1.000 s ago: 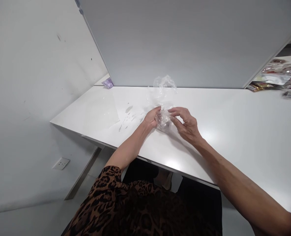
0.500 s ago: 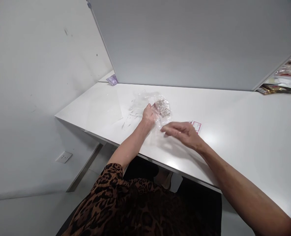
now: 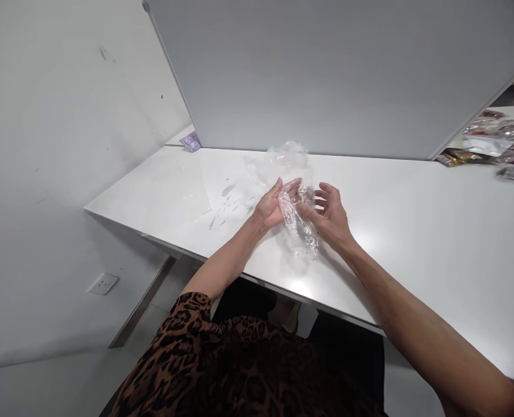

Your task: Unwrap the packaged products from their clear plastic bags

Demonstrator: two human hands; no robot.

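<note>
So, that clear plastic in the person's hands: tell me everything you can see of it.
The plastic looks thin, colourless and shiny, crumpled into folds with bright glints. It lies over the left hand, whose fingers show through it, and the right hand's thumb seems to touch it. One loose part spreads toward the grey panel; another trails toward the near edge of the table. Whether it is a bag or sheet, or holds anything, I can't tell.

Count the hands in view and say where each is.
2: the left hand, partly behind the left side of the clear plastic; the right hand, at its right side. Both are above the table.
</note>
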